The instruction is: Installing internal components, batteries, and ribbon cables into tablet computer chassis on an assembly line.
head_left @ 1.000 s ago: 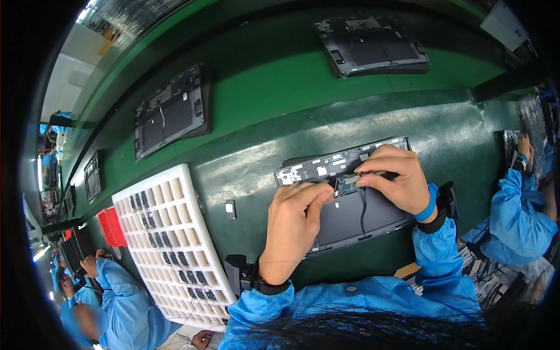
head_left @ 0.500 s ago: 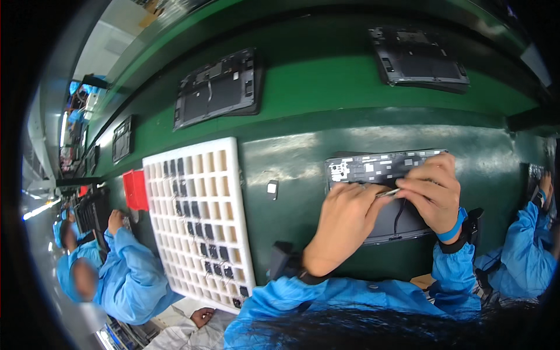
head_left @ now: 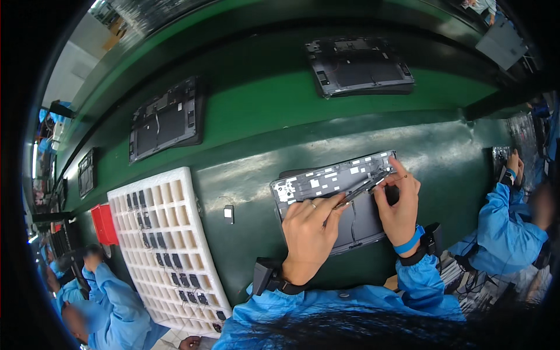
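A laptop shell (head_left: 366,219) lies on the counter (head_left: 443,163) before the person (head_left: 350,300); to its left lie a module (head_left: 228,214), then a compartmented tray (head_left: 199,233), then a bin (head_left: 105,226).

We lose part of the dark casing (head_left: 367,219) behind the left hand (head_left: 309,233); details on the thin dark piece (head_left: 363,189) look too small for us.

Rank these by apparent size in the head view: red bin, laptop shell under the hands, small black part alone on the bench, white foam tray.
1. White foam tray
2. Laptop shell, partly covered
3. Red bin
4. Small black part
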Demonstrator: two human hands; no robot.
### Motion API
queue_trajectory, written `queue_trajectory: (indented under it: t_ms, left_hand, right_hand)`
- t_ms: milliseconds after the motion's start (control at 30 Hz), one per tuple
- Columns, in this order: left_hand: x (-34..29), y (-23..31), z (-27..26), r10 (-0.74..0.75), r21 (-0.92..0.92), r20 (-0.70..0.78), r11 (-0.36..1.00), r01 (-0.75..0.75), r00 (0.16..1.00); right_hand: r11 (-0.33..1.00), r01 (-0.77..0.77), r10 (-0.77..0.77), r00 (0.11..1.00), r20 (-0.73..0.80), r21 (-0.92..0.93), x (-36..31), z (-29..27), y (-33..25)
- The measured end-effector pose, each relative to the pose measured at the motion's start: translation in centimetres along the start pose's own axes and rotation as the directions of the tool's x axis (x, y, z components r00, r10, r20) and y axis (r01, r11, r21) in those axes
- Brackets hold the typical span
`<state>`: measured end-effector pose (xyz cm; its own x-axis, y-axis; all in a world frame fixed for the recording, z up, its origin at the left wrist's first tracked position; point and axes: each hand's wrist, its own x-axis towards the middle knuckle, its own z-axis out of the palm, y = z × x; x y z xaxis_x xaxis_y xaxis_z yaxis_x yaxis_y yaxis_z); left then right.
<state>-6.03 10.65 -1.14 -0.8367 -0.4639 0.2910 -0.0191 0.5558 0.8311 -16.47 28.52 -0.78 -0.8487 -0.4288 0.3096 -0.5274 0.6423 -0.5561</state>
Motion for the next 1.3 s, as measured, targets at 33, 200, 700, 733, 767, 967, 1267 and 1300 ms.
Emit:
queue_trajectory:
  t_ms: [33, 200, 700, 733, 767, 967, 1267, 1300]
  left_hand:
    - [0.0, 0.1, 0.0, 0.016, 0.017, -0.01, 1.0, -0.016, 1.0]
    - [-0.1, -0.4, 0.4, 0.007, -0.004, -0.023, 1.0, -0.008, 1.0]
    - [1.6, 0.3, -1.5, -0.104, 0.138, 0.107, 0.986, 0.089, 0.989]
    - [1.9, 0.2, -1.6, -0.104, 0.139, 0.11, 0.986, 0.088, 0.989]
    - [2.1, 0.1, -1.6, -0.107, 0.104, 0.085, 0.99, 0.098, 0.991]
    - [1.1, -0.8, -1.8, -0.049, 0.162, 0.058, 0.986, 0.039, 0.997]
    - [1.2, -0.6, -2.2, -0.061, 0.249, 0.026, 0.967, 0.053, 0.998]
    - [1.0, -0.8, -2.2, -0.062, 0.25, 0.027, 0.967, 0.053, 0.998]
  right_hand:
    - [0.994, 0.074, -0.074, 0.997, -0.001, -0.077, 0.0, 0.0, 0.2]
    - [0.997, 0.069, -0.069, 0.996, -0.058, 0.013, 0.0, 0.7, 0.5]
    - [0.995, 0.09, -0.09, 0.996, -0.002, 0.052, 1.3, -0.4, 1.4]
    - [0.985, 0.163, -0.164, 0.986, 0.009, 0.058, 1.5, -0.4, 1.5]
    - [0.985, 0.162, -0.163, 0.987, 0.009, 0.059, 1.7, -0.4, 1.6]
    - [0.982, 0.179, -0.183, 0.981, 0.067, 0.063, 2.7, -0.6, 0.9]
    - [0.973, 0.213, -0.225, 0.964, 0.143, 0.093, 3.1, -0.9, 0.9]
    - [0.969, 0.201, -0.222, 0.963, 0.153, 0.141, 3.1, -1.0, 0.9]
